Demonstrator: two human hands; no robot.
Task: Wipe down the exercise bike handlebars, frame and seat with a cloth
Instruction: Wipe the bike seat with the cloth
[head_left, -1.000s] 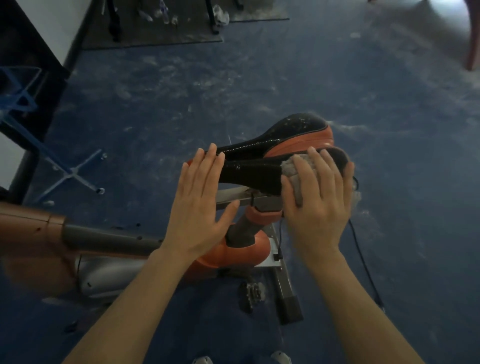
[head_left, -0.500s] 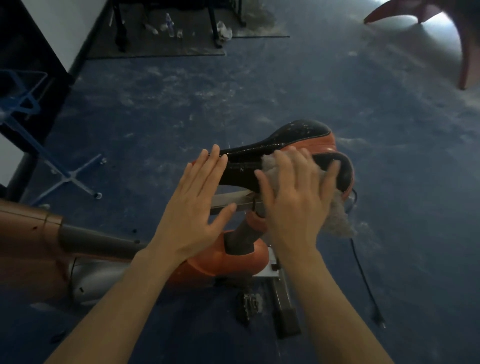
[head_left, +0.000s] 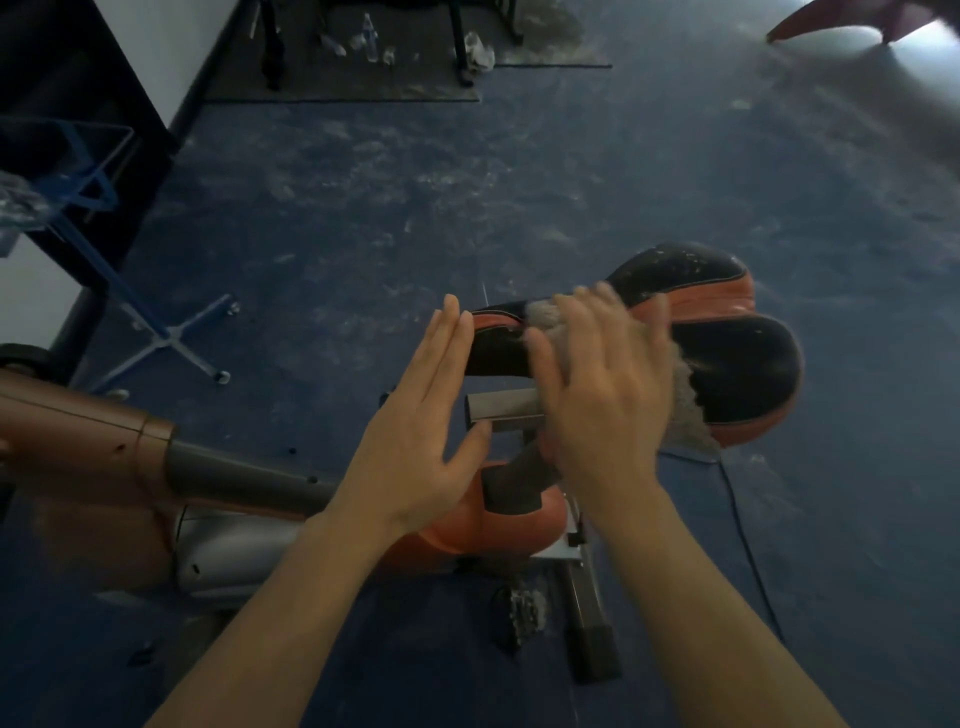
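The black and orange bike seat (head_left: 748, 358) sits at centre right on its grey post (head_left: 524, 475). My right hand (head_left: 602, 389) lies flat over the narrow front half of the seat and presses a grey fluffy cloth (head_left: 685, 410) onto it; the cloth sticks out past my fingers and hangs over the seat's near side. My left hand (head_left: 421, 441) is flat with fingers straight, its fingertips against the nose of the seat. The orange and silver bike frame (head_left: 234, 545) runs to the left below my arms.
A blue metal stand (head_left: 156, 322) on small feet stands at the left beside a dark wall edge. A black cable (head_left: 748, 545) trails over the dusty blue floor right of the bike. Bottles and litter (head_left: 369, 44) lie on a mat at the back.
My right hand has slid the cloth leftward along the seat, from the wide rear part to the narrow front. The left hand has stayed at the nose.
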